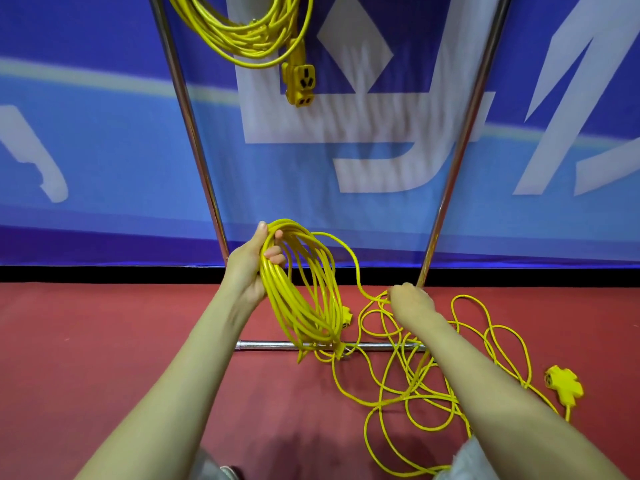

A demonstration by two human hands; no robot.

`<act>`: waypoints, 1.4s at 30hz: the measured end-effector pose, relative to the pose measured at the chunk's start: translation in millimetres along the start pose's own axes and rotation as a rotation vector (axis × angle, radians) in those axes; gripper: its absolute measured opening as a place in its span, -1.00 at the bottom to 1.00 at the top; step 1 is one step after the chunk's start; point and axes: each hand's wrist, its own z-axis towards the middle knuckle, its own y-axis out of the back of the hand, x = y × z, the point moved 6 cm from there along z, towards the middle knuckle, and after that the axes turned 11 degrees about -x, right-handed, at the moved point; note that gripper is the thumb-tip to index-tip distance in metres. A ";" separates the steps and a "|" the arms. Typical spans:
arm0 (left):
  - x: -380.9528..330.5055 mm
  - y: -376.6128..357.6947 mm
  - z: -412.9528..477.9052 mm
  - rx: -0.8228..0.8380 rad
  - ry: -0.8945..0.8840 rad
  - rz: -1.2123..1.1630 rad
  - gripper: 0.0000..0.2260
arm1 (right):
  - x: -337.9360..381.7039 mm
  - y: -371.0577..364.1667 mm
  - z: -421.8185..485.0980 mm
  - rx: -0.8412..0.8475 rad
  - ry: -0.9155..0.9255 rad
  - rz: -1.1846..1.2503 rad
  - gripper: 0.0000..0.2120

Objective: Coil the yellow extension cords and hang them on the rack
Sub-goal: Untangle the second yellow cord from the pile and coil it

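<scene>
Left hand [247, 268] gripping looped yellow cord [301, 296]

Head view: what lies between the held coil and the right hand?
In the head view, one yellow cord strand arcs from the coil to the right hand.

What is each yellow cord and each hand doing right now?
Hung cord: coiled, hanging between the rack poles.
Held coil: partly wound, gripped by the left hand.
Loose cord: uncoiled, tangled on the floor.
Right hand: gripping the loose cord.
Socket block: lying on the floor.
</scene>
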 end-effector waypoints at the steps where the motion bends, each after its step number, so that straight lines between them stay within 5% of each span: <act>1: -1.5 -1.0 0.3 0.007 0.010 -0.032 -0.77 | 1.1 -3.5 -1.4 0.020 0.005 -0.013 -0.63; 6: -6.5 -9.7 -3.0 0.073 0.056 -0.027 -0.77 | 3.0 -6.8 -4.6 0.006 -0.029 0.075 -0.62; 12: 5.5 -19.6 -18.9 0.161 0.059 0.321 -0.81 | -1.0 21.9 9.2 -0.357 -0.131 0.497 -0.65; 16: 14.4 -18.4 -21.3 0.179 0.120 0.420 -0.83 | -1.7 28.6 9.5 -0.357 -0.133 0.436 -0.61; 22: 5.2 -18.1 -17.7 0.190 0.201 0.159 -0.80 | -6.0 -1.1 2.2 -0.065 -0.101 0.126 -0.60; 28: -1.7 -19.9 -6.3 0.143 0.108 -0.070 -0.77 | 0.3 -11.0 -1.0 0.035 0.004 0.009 -0.64; 42: -10.5 -2.6 8.0 -0.054 -0.137 -0.353 -0.79 | 58.0 -12.0 -22.8 -0.149 0.531 -0.108 -0.71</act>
